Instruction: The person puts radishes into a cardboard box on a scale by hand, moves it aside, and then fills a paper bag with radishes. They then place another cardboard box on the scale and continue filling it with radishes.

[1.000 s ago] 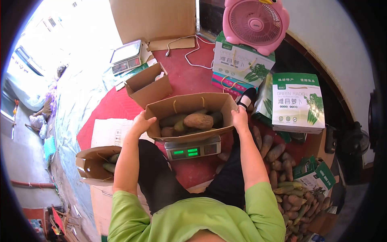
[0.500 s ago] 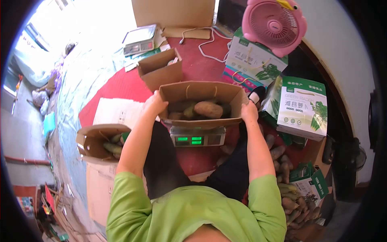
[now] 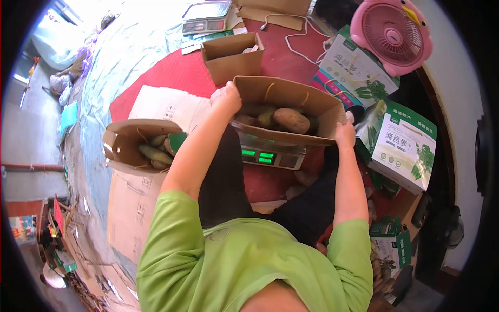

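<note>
An open cardboard box (image 3: 291,138) with thin rope handles is gripped at both ends. My left hand (image 3: 226,99) is closed on its left end, and my right hand (image 3: 345,134) is closed around the right end. Inside lie several radishes (image 3: 292,120), some brownish and some green. Directly below the box, overlapped by its front side in this view, is a digital scale (image 3: 283,159) with lit green digits. The scale's platform is mostly hidden.
To the left stands another open box (image 3: 122,139) holding radishes. A small carton (image 3: 231,60) and a second scale (image 3: 204,25) are farther back. Printed gift boxes (image 3: 403,143) and a pink fan (image 3: 391,37) stand at right. Loose radishes (image 3: 382,283) are piled at lower right.
The whole view has shifted and turned, so the box and scale now appear higher, farther right and slanted. Both hands keep hold of the box.
</note>
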The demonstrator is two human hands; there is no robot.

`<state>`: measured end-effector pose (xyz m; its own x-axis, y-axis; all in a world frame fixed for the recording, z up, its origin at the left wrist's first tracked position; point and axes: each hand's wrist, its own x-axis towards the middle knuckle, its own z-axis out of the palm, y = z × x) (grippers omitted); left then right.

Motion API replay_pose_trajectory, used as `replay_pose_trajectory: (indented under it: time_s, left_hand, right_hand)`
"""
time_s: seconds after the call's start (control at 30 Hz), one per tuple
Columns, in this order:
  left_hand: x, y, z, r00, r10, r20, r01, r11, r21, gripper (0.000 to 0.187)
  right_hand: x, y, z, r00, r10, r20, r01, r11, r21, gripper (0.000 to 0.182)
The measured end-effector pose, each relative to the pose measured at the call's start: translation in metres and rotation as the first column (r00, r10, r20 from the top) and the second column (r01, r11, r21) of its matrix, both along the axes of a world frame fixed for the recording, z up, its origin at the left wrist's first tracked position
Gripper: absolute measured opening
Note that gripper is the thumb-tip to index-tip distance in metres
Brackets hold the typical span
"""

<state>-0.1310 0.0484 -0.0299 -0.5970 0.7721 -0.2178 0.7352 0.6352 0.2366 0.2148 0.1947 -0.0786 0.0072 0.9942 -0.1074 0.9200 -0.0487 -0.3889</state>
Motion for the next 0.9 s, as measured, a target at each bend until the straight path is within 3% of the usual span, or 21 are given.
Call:
replay_pose_trajectory:
  time_s: [0.07, 0.13, 0.2, 0.23, 0.3, 0.47, 0.53, 0.67, 0.73, 0.8, 0.87, 0.9]
  left_hand:
    - [0.001, 0.001, 0.0, 1.0, 0.025, 0.014, -0.024, 1.0, -0.008, 0.033]
    - [0.002, 0.001, 0.001, 0.998, 0.056, 0.033, -0.056, 0.998, -0.006, 0.046]
    - [0.002, 0.0, 0.005, 0.998, 0.06, 0.025, -0.059, 0.998, -0.016, 0.035]
    - [0.0, 0.0, 0.004, 0.996, 0.081, 0.025, -0.081, 0.996, -0.021, 0.035]
    - [-0.003, -0.005, 0.002, 0.999, 0.007, 0.047, -0.008, 1.0, 0.019, 0.042]
    - [-0.019, -0.032, 0.023, 0.984, 0.003, 0.176, -0.017, 0.997, 0.076, 0.058]
    - [-0.038, -0.06, 0.027, 0.981, 0.019, 0.192, -0.083, 0.94, 0.33, 0.063]
    - [-0.083, -0.161, 0.047, 0.92, 0.391, -0.005, -0.319, 0.759, 0.567, 0.066]
    - [-0.119, -0.224, 0.025, 0.719, 0.55, -0.425, -0.164, 0.729, 0.665, 0.066]
    - [-0.135, -0.284, 0.023, 0.644, 0.612, -0.46, -0.296, 0.753, 0.588, 0.068]
    - [-0.143, -0.328, -0.002, 0.682, 0.731, 0.018, -0.527, 0.475, 0.705, 0.074]
    - [-0.141, -0.341, -0.018, 0.683, 0.73, 0.016, -0.526, 0.476, 0.705, 0.074]
  right_hand:
    - [0.003, 0.003, -0.006, 0.999, 0.025, -0.035, -0.023, 0.999, 0.04, 0.037]
    - [0.005, 0.006, -0.01, 0.999, 0.035, -0.013, -0.035, 0.998, 0.045, 0.037]
    - [0.011, 0.013, -0.023, 0.988, 0.1, -0.117, -0.091, 0.993, 0.077, 0.039]
    - [0.013, 0.017, -0.028, 0.993, 0.093, -0.076, -0.086, 0.992, 0.092, 0.041]
    - [0.016, 0.022, -0.034, 0.993, 0.089, -0.072, -0.082, 0.992, 0.095, 0.04]
    - [0.02, 0.025, -0.039, 0.985, 0.126, -0.118, -0.115, 0.989, 0.096, 0.038]
    - [0.022, 0.025, -0.041, 0.986, 0.124, -0.115, -0.115, 0.99, 0.083, 0.039]
    - [0.021, 0.026, -0.042, 0.983, 0.137, -0.121, -0.127, 0.988, 0.084, 0.041]
    - [0.022, 0.031, -0.046, 0.982, 0.136, -0.129, -0.125, 0.988, 0.09, 0.041]
    - [0.023, 0.032, -0.05, 0.975, 0.141, -0.169, -0.121, 0.985, 0.125, 0.041]
    - [0.023, 0.033, -0.049, 0.978, 0.135, -0.161, -0.123, 0.989, 0.083, 0.042]
    - [0.023, 0.034, -0.048, 0.98, 0.127, -0.153, -0.122, 0.991, 0.046, 0.043]
